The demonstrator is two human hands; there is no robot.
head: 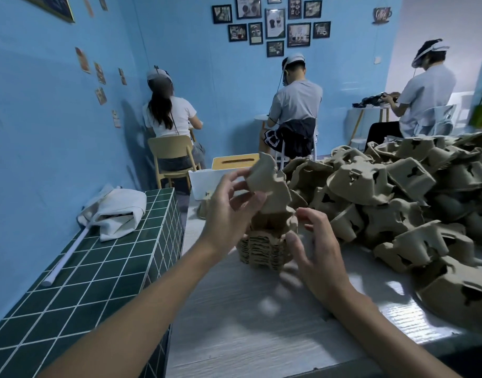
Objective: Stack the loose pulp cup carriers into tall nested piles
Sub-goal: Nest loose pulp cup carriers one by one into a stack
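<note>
Left hand (pixel 229 203) pinching one carrier (pixel 267 184) by its edge, tilted, held just above the nested pile (pixel 264 249) on the tabletop (pixel 248 309). Right hand (pixel 313 249) wide, fingers spread, holding nothing, just beside the pile's right flank; contact with it not determinable. Loose heap (pixel 398 203) to the right, crowding close to the pile.

Hazards, as judged:
- Carrier tilted and not lined up with the pile's top. Likely to seat crooked, cups not dropping into cups, if lowered without squaring.
- Crooked seating likely to lean the pile, worse with added height.
- Pinch at one edge only. Soft pulp, prone to bending or tearing under a hard push.
- Pile free to shift during the press unless braced by the right hand.
- Heap banked steeply beside the pile. Liable to slide into it, or off the tabletop's near right edge, if brushed by a forearm.

Surface: pale wood-grain tabletop, glossy, showing reflections; probably slippery under light pulp. White box (pixel 204 181) at its far end, contents unclear. To the left, a dark-green tiled counter (pixel 98 282) carrying a white cloth bag (pixel 117 208) and a white rod (pixel 65 257).

Room: blue walls, a cluster of framed pictures (pixel 272 23) on the far wall, small cards (pixel 99 73) on the left wall. Three people (pixel 294 105) seated with backs turned, well apart from the work.
</note>
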